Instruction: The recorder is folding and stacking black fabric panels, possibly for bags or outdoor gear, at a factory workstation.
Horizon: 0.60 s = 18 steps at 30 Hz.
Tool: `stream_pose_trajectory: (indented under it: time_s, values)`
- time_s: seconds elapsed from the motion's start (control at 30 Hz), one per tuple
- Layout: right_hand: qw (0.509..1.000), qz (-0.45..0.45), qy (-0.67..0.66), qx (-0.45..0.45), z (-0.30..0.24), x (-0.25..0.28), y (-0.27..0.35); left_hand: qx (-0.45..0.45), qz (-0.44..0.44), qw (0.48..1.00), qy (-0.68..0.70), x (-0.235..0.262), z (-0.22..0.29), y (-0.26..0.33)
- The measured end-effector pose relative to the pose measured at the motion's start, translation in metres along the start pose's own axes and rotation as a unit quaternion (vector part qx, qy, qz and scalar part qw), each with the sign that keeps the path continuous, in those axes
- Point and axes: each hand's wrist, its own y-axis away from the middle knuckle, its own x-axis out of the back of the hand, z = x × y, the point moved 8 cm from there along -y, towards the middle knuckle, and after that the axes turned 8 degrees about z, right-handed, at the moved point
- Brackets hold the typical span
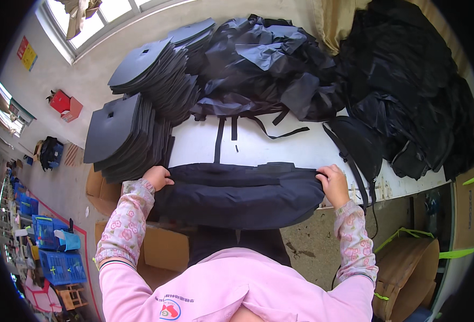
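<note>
A long black fabric bag [242, 201] lies across the front edge of the white table [194, 145], its lower part hanging over toward me. My left hand [158, 177] pinches its left end, and my right hand [333, 183] grips the upper corner at its right end. Between the two hands the fabric is drawn out sideways, with a seam or fold running along it. Black straps [219, 139] lie on the table just beyond the bag. To the right of my right hand sits another black bag [357, 147] with straps hanging over the edge.
Stacks of dark grey foam sheets [121, 131] stand at the left. Heaped black fabric [269, 64] fills the back of the table, and a taller black pile [403, 80] rises at the right. Cardboard boxes [164, 249] stand below, with another carton [408, 268] at lower right.
</note>
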Motion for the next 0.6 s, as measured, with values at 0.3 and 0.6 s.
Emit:
stream_pose_trajectory:
  time_s: [0.3,0.6]
  values:
    - [0.937,-0.141,-0.005,0.32,-0.162,-0.036,0.043,-0.008,0.09,0.996,-0.008,0.006,0.003,0.004]
    - [0.913,-0.273,0.058,0.298,-0.124,-0.087,0.057,0.008,0.112,0.991,-0.067,0.046,-0.022,0.053]
